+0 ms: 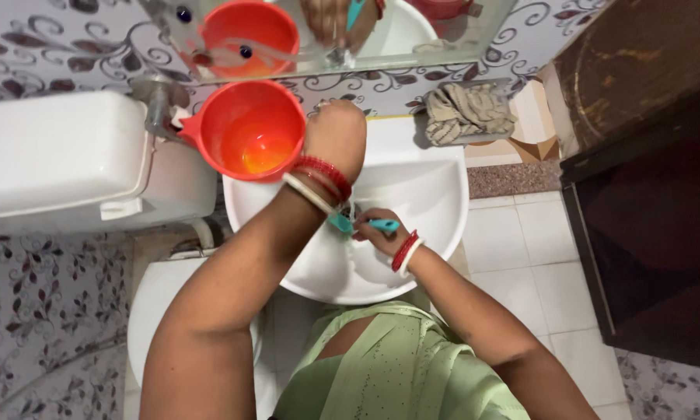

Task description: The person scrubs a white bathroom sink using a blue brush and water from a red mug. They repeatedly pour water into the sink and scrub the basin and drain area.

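R hand [375, 232] grips teal toothbrush [363, 225] by handle, over white sink [443, 204]. L hand [336, 134] reaches back toward tap, prob. closed on it; grip hidden, can't tell. Brush: light, stiff plastic, likely wet/slippery; hold mid-handle. Orange mug [249, 128] beside.

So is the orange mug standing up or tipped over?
Standing up. The orange mug sits by the white sink with its open mouth facing up, so you can see down to its bottom. Whether it holds water, I cannot tell.
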